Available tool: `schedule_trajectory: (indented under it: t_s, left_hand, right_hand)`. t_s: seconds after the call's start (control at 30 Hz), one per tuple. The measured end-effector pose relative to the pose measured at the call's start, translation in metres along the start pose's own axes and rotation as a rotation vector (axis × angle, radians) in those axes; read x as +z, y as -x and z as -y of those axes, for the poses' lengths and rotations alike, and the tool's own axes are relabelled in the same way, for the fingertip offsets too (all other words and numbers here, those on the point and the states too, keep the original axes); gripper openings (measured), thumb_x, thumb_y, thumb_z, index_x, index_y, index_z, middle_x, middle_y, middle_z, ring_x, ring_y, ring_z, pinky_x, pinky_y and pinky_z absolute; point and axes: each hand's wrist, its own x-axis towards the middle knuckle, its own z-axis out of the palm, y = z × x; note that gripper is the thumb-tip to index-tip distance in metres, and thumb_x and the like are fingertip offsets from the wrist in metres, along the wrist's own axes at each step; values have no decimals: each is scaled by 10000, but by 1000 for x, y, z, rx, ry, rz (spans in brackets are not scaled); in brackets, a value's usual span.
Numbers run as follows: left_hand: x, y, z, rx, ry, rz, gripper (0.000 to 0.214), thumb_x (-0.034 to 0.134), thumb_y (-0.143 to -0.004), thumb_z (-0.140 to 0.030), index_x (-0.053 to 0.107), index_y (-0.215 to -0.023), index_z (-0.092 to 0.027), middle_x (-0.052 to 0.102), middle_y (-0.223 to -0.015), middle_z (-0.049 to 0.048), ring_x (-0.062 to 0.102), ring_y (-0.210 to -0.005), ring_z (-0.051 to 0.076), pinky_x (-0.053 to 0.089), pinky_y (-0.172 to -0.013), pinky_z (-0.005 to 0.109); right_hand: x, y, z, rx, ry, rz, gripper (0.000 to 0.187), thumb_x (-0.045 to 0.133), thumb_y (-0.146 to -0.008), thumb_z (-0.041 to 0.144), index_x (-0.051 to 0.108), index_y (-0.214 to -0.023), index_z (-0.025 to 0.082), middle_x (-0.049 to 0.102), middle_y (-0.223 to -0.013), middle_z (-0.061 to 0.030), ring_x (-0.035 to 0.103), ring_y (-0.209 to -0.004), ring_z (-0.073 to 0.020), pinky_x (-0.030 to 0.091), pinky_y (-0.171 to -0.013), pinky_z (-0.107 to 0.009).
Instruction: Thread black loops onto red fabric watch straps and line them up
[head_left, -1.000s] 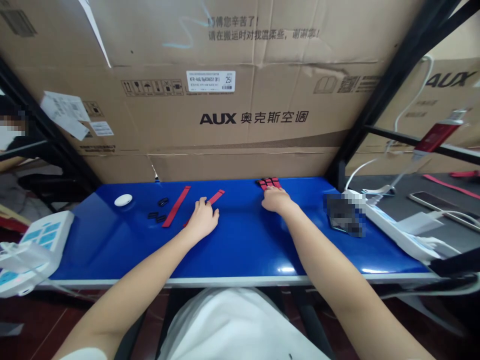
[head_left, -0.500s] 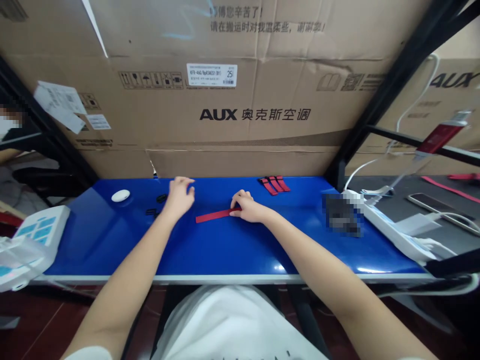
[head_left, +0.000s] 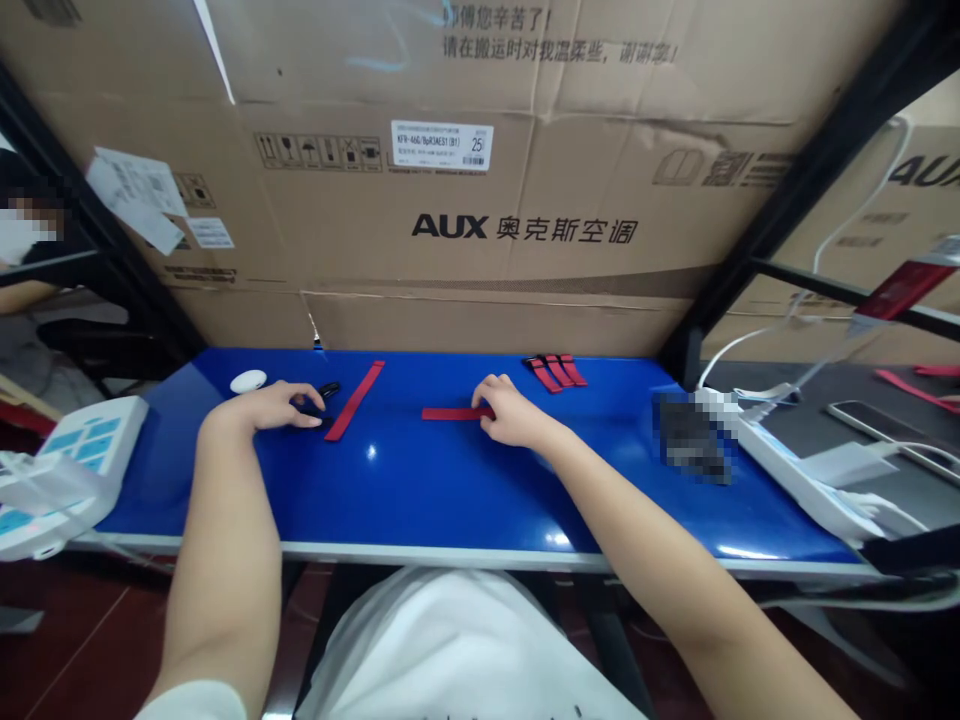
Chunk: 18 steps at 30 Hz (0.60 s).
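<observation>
A red strap (head_left: 448, 413) lies flat on the blue tabletop with its right end under the fingertips of my right hand (head_left: 514, 412), which is closed on it. To the left, my left hand (head_left: 281, 407) reaches over small black buckles (head_left: 328, 390), its thumb and fingers apart. The hand partly hides these buckles, and I cannot tell whether a fingertip touches one. A second red strap (head_left: 355, 402) lies slanted just right of my left hand. Further back on the right are several short red straps with black buckles (head_left: 555, 372), side by side.
A white oval object (head_left: 247, 382) lies behind my left hand. A white device with blue labels (head_left: 94, 450) stands at the left edge, and a white power strip (head_left: 787, 465) with cables runs along the right. Cardboard (head_left: 480, 270) walls the back. A person is partly visible at far left.
My left hand has moved left to the black buckles, uncovering the slanted red strap. The strap under my right hand has shifted slightly right and lies straighter. The camera view has turned a little.
</observation>
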Motion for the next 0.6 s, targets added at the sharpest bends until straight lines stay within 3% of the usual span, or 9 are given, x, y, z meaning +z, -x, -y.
schedule_trajectory:
  t_s: [0.13,0.27,0.33,0.5,0.6]
  left_hand:
    - [2,-5,-12,36,-132,151,340,816,-403,-398,734,-705,-264,669,-788,23,643,-852,253,477,-711,256]
    - [4,-5,-23,-2,-127,195,299,804,-444,-378,698,-686,-238,680,-746,13,646,-729,223,457,-623,249]
    - [5,-3,-25,9,-82,146,263,771,-519,-360,676,-722,-222,681,-726,12,641,-695,206,448,-596,241]
    - [2,-4,-23,2,-25,-129,366,596,-720,-245,667,-1078,-214,694,-790,28,630,-675,196,434,-574,244]
    - [4,-12,-19,-49,-53,-227,304,562,-711,-167,726,-964,-205,722,-873,57,645,-732,215,454,-638,261]
  right_hand:
    - [23,-10,10,39,-138,-21,254,667,-828,295,581,-1039,183,522,-1111,-105,454,-1048,-257,388,-910,-383]
    - [31,-15,14,55,-224,-18,145,678,-827,236,567,-909,192,553,-1018,-65,485,-991,-217,384,-886,-353]
    - [30,-13,14,71,-258,-10,144,675,-820,209,554,-898,195,562,-943,-42,499,-919,-199,391,-850,-332]
    - [24,-9,14,47,-303,-13,101,580,-841,108,553,-884,196,594,-892,-31,520,-887,-185,398,-806,-303]
    - [23,-10,15,32,-287,-20,116,560,-839,82,564,-871,193,618,-883,-33,526,-908,-190,397,-816,-307]
